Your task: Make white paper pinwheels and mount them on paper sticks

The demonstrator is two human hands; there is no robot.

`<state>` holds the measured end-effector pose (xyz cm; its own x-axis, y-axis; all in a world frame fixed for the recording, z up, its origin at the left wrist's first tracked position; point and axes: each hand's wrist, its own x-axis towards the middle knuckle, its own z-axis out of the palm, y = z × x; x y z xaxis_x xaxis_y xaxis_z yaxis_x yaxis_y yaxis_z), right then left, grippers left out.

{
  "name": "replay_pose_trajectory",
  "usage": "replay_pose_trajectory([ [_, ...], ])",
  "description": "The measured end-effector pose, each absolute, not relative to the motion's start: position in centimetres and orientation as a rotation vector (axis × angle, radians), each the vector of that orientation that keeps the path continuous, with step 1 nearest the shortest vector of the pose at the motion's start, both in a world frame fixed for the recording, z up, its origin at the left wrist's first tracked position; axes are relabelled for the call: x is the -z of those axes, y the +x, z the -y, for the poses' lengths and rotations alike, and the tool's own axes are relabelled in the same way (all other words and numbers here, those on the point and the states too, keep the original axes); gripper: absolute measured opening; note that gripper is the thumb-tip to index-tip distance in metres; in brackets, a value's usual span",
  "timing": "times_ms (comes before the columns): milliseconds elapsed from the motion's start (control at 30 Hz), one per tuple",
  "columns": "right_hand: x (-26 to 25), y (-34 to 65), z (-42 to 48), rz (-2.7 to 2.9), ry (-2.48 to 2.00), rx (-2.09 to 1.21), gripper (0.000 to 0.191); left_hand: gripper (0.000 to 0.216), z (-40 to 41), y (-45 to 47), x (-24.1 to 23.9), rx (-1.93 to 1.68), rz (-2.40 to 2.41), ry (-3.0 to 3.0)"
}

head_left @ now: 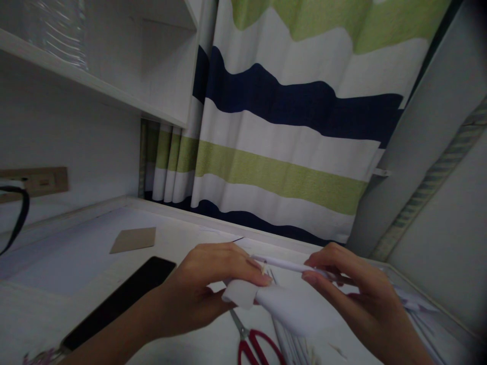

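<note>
My left hand (207, 284) is closed in a pinch on a white sheet of paper (292, 309), its corner folded under my thumb. My right hand (350, 291) is closed on a thin white rolled paper stick (281, 263), which runs across to my left fingertips. The paper curves below both hands, above the white desk (76, 263). Red-handled scissors (253, 342) lie on the desk just under my hands.
A black phone (122, 299) lies at the left beside my left forearm. A tan card (133, 239) rests farther back. Several white paper strips (292, 344) lie beside the scissors. A striped curtain (289, 147) hangs behind; a shelf (95, 81) is overhead at left.
</note>
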<state>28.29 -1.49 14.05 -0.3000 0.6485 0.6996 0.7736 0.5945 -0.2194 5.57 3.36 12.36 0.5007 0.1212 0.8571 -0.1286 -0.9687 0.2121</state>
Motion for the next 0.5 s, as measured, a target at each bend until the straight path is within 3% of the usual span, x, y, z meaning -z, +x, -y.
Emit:
replay_pose_trajectory([
  [500,-14.1,28.19,2.08,2.123,-1.199,0.06,0.005,0.02,-3.72,5.94,-11.75,-1.565,0.015,2.5],
])
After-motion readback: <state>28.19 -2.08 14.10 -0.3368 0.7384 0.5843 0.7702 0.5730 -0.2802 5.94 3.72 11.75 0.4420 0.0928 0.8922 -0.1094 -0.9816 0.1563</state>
